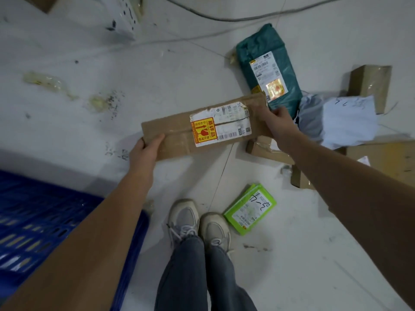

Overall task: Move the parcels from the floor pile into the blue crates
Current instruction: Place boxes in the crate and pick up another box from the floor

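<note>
Below, we hold a long cardboard parcel (202, 126) off the stained pale floor (67, 86), our left hand (146, 151) and right hand (278, 124) clamped on its ends. More parcels litter the floor to the right; a blue crate (33, 216) sits lower left.

A pale grey tiled floor (157, 70) fills the view, scuffed with dark specks and yellowish dried smears (45, 83). Thin grout lines cross it diagonally. A thin grey cable (224, 17) curves across the far floor. At the top stands a white perforated panel (125, 16). The light is even and dim, throwing soft shadows.
</note>
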`<state>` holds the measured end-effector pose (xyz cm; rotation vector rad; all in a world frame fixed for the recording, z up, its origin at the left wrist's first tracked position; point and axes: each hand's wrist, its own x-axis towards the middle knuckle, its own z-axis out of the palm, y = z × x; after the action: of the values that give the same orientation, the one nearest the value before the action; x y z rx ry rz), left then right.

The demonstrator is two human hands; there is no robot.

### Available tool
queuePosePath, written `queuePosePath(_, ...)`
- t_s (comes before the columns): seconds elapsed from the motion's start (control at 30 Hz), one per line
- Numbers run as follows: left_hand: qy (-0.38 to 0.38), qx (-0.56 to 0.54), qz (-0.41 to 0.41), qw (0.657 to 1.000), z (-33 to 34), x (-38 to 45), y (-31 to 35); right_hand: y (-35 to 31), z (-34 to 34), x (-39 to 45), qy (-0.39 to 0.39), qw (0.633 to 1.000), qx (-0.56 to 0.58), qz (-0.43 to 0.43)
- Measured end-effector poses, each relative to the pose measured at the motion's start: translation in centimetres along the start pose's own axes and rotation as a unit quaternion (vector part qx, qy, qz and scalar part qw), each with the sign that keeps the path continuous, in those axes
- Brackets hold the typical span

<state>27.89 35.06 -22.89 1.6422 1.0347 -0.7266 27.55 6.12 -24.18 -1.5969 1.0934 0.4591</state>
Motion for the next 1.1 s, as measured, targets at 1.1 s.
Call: queuePosePath(1.1, -0.076, -0.262, 0.222, 0.936, -29.0, -57.4, 7.7, -18.7, -7.0, -64.7, -0.386, 0.904, -0.087, -0.163)
